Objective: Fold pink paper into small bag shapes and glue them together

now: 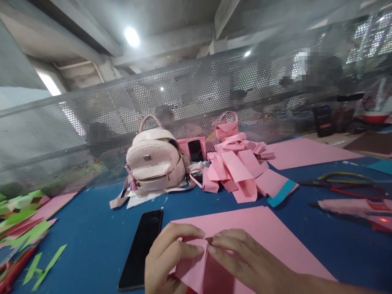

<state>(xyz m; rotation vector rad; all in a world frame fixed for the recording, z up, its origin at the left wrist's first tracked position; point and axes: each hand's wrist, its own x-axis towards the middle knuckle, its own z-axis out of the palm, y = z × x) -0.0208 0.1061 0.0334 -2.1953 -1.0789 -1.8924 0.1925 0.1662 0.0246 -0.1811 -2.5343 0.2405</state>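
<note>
Stretching across the view, the blue desk (98, 224) carries a large pink sheet (260, 230), which lies flat beneath and beyond the hands. Behind it, a pale pink backpack (153, 159) stands on the left and a heap of pink paper pieces (241, 167) rises on the right. Both the left hand (170, 257) and the right hand (246, 253) are working above the sheet's near part. A pink glue gun (349, 207) lies off to the right, and a black phone (141, 249) just beside the left hand. Smallest is the folded pink piece (190, 265), held between the hands: the left grips its upper edge, thumb against fingers, while the right pinches it where the folds meet — fingertips nearly touching. Whether it rests on the sheet is hidden. The step in hand looks like closing a fold — the next move seems to call for level edges and even pressure.
</note>
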